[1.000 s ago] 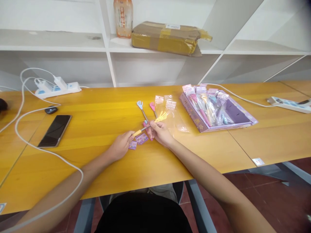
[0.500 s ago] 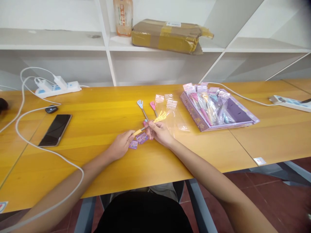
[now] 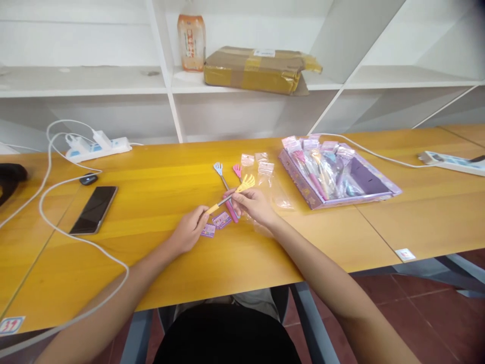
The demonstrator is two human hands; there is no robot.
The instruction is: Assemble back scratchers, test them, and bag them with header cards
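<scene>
Left of the box [image 3: 373, 177], the left hand [image 3: 187, 231] grasps a yellow back scratcher [image 3: 213, 209] by its handle; the right hand [image 3: 254, 205] pinches the shaft below the claw. Gentle, even pressure likely suits it.

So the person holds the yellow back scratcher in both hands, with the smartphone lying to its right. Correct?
Not quite: the smartphone lies to the left of the yellow back scratcher, as the head view shows. The left hand and right hand do hold it.
</scene>
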